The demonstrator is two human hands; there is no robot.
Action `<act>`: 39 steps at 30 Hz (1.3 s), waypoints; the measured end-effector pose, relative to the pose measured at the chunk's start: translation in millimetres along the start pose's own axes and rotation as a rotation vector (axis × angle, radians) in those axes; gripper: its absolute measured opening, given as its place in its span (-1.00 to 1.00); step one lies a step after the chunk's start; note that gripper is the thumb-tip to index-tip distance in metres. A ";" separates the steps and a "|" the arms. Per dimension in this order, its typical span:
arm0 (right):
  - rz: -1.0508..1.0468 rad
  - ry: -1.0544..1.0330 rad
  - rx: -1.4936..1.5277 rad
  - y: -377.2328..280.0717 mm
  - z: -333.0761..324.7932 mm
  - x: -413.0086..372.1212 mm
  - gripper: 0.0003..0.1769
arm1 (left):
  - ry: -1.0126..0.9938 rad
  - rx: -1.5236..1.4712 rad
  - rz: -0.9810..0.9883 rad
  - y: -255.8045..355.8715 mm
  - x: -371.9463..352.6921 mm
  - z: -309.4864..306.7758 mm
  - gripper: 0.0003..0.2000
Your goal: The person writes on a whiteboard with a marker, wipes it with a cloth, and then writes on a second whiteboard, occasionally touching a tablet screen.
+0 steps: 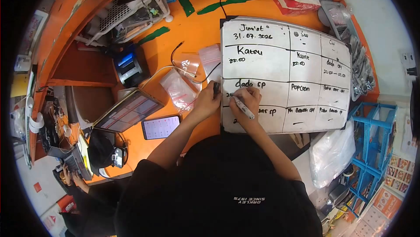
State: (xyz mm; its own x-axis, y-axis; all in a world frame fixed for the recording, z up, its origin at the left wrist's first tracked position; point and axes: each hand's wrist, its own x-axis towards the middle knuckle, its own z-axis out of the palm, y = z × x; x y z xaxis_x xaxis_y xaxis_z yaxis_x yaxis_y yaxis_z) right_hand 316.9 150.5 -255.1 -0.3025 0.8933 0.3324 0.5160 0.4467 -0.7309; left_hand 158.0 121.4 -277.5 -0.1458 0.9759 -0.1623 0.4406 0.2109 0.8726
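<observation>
Head view looks down on an orange table (197, 31) with a whiteboard (302, 75) lying flat on it, ruled into boxes and filled with handwritten black words and times. Left of the board lie a tablet (129, 110), a phone (160, 127) with its screen lit, and several clear plastic bags (179, 89). The right hand (248, 99) rests on the board's lower left boxes, its fingers curled tight round a marker (243, 107). The pale barrel runs out from between thumb and forefinger, its back end pointing toward the person's chest. Its writing end is down at the board under the fingertips, beside the line written below "dada sp". The left hand (208, 102) sits at the board's left edge, just beside the right hand. Its fingers are closed round a small dark object (216, 88) that pokes out above the knuckles; whether this touches the board I cannot tell
</observation>
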 end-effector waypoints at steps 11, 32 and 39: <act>-0.008 -0.012 0.026 6.8 -3.6 0.5 -0.84 | 0.004 0.028 -0.006 -0.8 -0.4 0.9 -0.79; -0.034 0.089 0.068 13.4 -13.2 -1.0 -0.86 | 0.047 0.057 0.001 11.6 -11.4 4.4 -0.79; 0.027 0.099 0.049 17.5 -28.0 -3.5 -0.87 | 0.075 0.067 0.011 12.2 -11.6 5.3 -0.80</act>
State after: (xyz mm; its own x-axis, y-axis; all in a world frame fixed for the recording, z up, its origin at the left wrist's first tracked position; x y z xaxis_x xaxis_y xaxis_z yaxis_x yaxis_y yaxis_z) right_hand 349.4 156.6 -252.3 -0.2069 0.9066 0.3678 0.4821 0.4216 -0.7680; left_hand 169.8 112.9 -267.4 -0.2056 0.9718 -0.1153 0.5004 0.2056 0.8410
